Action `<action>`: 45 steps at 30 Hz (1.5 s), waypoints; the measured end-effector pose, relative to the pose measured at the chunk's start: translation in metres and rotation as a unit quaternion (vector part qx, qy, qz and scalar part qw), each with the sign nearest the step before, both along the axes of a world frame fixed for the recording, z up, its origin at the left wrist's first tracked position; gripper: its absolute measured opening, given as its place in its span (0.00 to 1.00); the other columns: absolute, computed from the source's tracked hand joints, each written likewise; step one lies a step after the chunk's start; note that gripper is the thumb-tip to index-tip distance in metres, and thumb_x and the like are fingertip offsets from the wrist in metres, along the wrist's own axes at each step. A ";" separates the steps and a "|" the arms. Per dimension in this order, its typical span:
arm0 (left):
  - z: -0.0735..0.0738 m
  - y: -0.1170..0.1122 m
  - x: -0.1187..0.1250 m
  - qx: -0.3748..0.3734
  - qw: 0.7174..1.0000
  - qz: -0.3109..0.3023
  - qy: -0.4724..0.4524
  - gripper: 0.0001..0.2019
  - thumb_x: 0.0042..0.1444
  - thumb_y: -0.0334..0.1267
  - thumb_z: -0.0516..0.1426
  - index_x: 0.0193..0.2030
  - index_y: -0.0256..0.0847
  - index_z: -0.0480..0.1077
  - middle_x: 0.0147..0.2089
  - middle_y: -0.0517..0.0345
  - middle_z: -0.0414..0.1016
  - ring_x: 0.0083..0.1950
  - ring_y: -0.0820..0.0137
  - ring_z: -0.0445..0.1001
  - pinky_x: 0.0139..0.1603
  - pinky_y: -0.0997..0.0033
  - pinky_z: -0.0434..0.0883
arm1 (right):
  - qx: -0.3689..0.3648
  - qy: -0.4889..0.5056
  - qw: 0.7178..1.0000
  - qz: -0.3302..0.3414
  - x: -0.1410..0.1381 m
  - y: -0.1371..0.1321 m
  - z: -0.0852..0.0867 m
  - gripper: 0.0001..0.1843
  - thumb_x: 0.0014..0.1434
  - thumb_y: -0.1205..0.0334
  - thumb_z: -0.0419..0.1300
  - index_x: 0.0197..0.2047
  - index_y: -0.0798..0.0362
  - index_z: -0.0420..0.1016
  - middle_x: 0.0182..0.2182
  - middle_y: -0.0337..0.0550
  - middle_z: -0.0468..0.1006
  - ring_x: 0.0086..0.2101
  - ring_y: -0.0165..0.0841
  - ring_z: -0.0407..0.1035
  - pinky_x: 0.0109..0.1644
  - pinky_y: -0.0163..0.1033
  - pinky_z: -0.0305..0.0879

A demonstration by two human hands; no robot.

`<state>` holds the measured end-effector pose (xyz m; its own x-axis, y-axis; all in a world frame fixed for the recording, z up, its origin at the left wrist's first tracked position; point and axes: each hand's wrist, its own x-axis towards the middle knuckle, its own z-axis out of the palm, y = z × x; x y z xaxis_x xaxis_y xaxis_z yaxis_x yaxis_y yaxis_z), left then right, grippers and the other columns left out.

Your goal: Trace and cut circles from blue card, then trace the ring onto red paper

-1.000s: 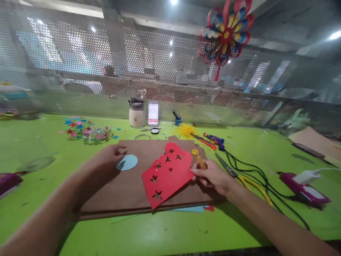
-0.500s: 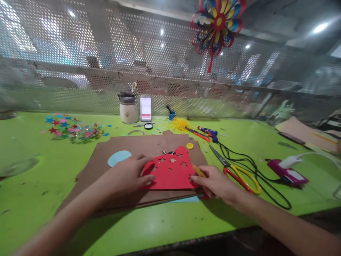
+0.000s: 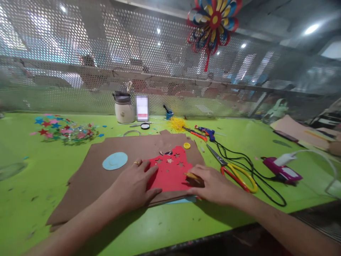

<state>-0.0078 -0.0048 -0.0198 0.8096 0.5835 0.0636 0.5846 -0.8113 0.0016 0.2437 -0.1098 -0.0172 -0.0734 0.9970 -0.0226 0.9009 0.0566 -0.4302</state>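
A red sheet of paper [image 3: 170, 177] with several star-shaped holes lies on a stack of brown cardboard [image 3: 87, 192]. My left hand [image 3: 135, 185] rests on the red sheet's left part, fingers apart and holding nothing. At the sheet's right edge, my right hand [image 3: 210, 183] is closed around a small brown and yellow object [image 3: 195, 179]; its kind I cannot make out, as the fingers partly cover it. A light-blue paper disc [image 3: 115, 161] lies on the cardboard left of my left hand. Near the sheet's top right corner sits a small yellow ring [image 3: 187, 145].
Right of my right hand lie large scissors [image 3: 231, 170], a cable and a purple power block [image 3: 283, 170]. A blue glue gun [image 3: 209, 133] and yellow shreds [image 3: 178, 124] are behind. Paper stars [image 3: 61, 128] lie far left; a white jar [image 3: 124, 110] stands at the back.
My left hand has come nearer, uncovering more of the blue disc. My right hand has turned and bears down with the brown and yellow object at the sheet's edge. The view has shifted slightly.
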 end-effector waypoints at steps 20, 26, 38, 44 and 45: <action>0.001 -0.026 -0.002 0.029 0.996 -0.058 0.055 0.16 0.66 0.45 0.52 0.49 0.37 0.74 0.44 0.40 0.75 0.47 0.47 0.72 0.47 0.44 0.71 | 0.084 -0.102 0.991 0.030 0.014 0.017 -0.034 0.11 0.67 0.56 0.55 0.48 0.50 0.73 0.47 0.48 0.74 0.38 0.38 0.73 0.39 0.40 0.64; -0.005 -0.024 -0.004 0.034 0.996 -0.060 0.051 0.15 0.67 0.44 0.50 0.47 0.37 0.73 0.44 0.41 0.73 0.47 0.49 0.70 0.46 0.46 0.71 | 0.089 -0.106 0.990 0.038 0.008 0.014 -0.033 0.11 0.69 0.58 0.52 0.46 0.51 0.74 0.45 0.49 0.74 0.37 0.37 0.72 0.38 0.40 0.64; -0.002 -0.023 -0.004 0.023 0.998 -0.042 0.034 0.09 0.66 0.37 0.52 0.44 0.38 0.72 0.42 0.44 0.72 0.44 0.55 0.70 0.43 0.53 0.72 | 0.070 -0.003 0.997 0.008 0.018 0.017 -0.008 0.11 0.67 0.54 0.56 0.43 0.50 0.76 0.39 0.44 0.77 0.38 0.37 0.72 0.44 0.40 0.63; 0.003 -0.027 -0.010 0.031 0.998 -0.047 0.018 0.09 0.65 0.38 0.53 0.43 0.39 0.73 0.42 0.45 0.73 0.45 0.53 0.72 0.44 0.52 0.72 | 0.087 0.083 0.993 -0.019 0.036 0.042 -0.003 0.21 0.68 0.49 0.50 0.45 0.55 0.78 0.37 0.46 0.81 0.35 0.38 0.73 0.40 0.40 0.65; 0.008 -0.026 -0.012 0.027 0.999 -0.041 0.011 0.09 0.64 0.38 0.53 0.43 0.39 0.73 0.43 0.45 0.73 0.44 0.54 0.72 0.43 0.54 0.72 | 0.091 0.095 0.991 -0.025 0.037 0.045 -0.004 0.22 0.68 0.49 0.49 0.46 0.55 0.79 0.36 0.46 0.82 0.35 0.38 0.73 0.39 0.40 0.66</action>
